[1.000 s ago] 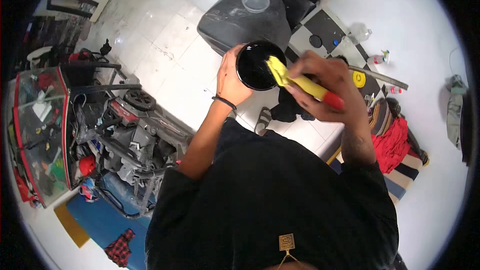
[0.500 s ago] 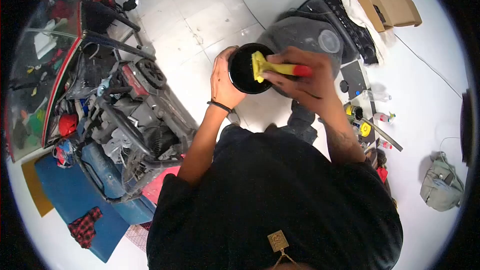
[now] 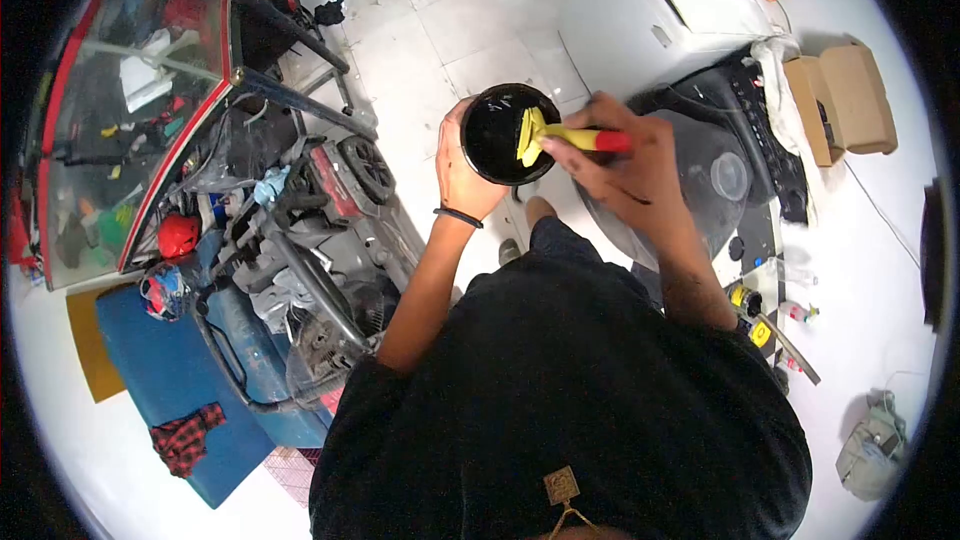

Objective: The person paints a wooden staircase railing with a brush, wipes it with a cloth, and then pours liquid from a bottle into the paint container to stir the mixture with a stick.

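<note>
My left hand [image 3: 468,178] is wrapped round the side of a round black container [image 3: 490,132], held up in front of my body with its mouth toward me. The inside looks dark and glossy; I cannot tell how full it is. In my right hand [image 3: 640,172] is a paintbrush [image 3: 575,139] with a yellow handle and a red end. Its yellow head lies over the container's mouth, near the right inner side; the bristles are hard to make out. Dark smears mark both hands.
At left stand a dusty metal-framed machine [image 3: 330,270], a red-edged glass case [image 3: 140,110] and a blue padded seat [image 3: 120,350]. To the right are a large translucent container [image 3: 690,190], an open cardboard box [image 3: 850,100], several bottles and cans, and a white chest-like box [image 3: 620,0].
My view has shifted, so the surroundings sit farther right and more of the white chest-like box shows. Both hands keep hold of the container and paintbrush; the brush head has tilted slightly.
</note>
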Available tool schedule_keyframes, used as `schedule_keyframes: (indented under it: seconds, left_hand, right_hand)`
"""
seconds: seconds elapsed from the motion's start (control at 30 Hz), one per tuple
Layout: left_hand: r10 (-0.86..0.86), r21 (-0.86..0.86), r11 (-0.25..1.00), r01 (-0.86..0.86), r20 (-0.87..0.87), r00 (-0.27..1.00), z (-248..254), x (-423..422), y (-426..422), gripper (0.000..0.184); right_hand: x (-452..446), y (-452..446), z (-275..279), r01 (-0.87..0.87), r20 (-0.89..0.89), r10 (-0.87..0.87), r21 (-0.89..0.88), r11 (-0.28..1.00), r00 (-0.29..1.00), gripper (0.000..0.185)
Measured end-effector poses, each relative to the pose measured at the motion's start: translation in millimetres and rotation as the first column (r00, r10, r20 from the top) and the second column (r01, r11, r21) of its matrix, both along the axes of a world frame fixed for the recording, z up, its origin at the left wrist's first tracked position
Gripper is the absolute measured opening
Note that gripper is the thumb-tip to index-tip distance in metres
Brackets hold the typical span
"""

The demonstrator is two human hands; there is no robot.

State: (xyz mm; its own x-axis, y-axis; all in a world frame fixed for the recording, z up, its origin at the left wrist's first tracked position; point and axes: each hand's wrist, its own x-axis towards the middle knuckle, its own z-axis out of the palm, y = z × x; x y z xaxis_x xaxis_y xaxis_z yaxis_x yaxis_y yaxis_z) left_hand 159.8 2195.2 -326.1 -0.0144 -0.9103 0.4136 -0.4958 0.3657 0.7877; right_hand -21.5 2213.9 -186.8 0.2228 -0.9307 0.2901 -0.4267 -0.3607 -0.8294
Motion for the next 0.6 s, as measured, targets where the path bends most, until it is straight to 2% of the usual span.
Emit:
schedule_keyframes:
  seconds: [0.03,0.13,0.17,0.23,0.3,0.37,0.43,0.47,0.5,0.6]
  left_hand:
    - [-0.001,-0.003,1.0,0.001,-0.009,1.0,1.8,-2.4,-15.0,0.071]
    - [-0.005,0.01,1.0,0.007,-0.121,0.993,-10.1,-11.8,-67.7,0.072]
    - [-0.032,0.022,0.999,0.034,-0.109,0.994,-12.8,-12.5,-87.8,0.074]
    - [-0.029,0.087,0.995,0.044,-0.176,0.984,-34.2,-11.3,-130.0,0.075]
    - [-0.021,0.122,0.992,0.042,-0.168,0.986,-30.4,-13.3,-173.3,0.077]
    - [-0.011,0.05,0.999,0.008,0.072,0.997,-29.4,-11.8,-214.3,0.078]
    - [0.016,0.0,1.0,-0.017,0.186,0.982,-24.7,-9.7,-254.0,0.078]
    - [0.034,-0.028,0.999,-0.028,0.241,0.97,-22.9,-8.5,-273.6,0.079]
    - [0.045,-0.029,0.999,-0.039,0.239,0.97,-22.1,-7.1,-290.3,0.079]
    - [0.129,0.054,0.99,-0.132,0.058,0.99,-18.9,-3.3,-322.7,0.08]
  right_hand:
    - [1.7,-19.0,-5.2,-0.083,0.005,0.084,-0.092,0.992,0.996,0.021]
    - [9.0,-84.9,-19.5,-0.164,-0.132,0.141,-0.182,0.969,0.981,0.021]
    - [8.8,-107.0,-26.3,-0.15,-0.176,0.124,-0.144,0.978,0.977,0.023]
    - [2.3,-150.6,-30.2,-0.127,-0.046,0.123,-0.089,0.988,0.991,0.024]
    - [-2.8,-194.7,-32.9,-0.067,0.078,0.074,-0.092,0.994,0.994,0.026]
    - [-13.0,-222.3,-15.1,0.03,0.126,-0.03,0.001,1.0,0.992,0.026]
    - [-15.9,-250.8,-5.5,0.123,0.165,-0.131,0.055,0.991,0.978,0.026]
    - [-16.2,-266.3,-3.2,0.114,0.202,-0.128,0.081,0.99,0.971,0.024]
    - [-13.9,-283.5,-1.0,0.099,0.175,-0.108,0.059,0.993,0.979,0.022]
    - [0.9,-336.6,-9.6,0.031,0.09,-0.03,-0.015,0.999,0.995,0.02]
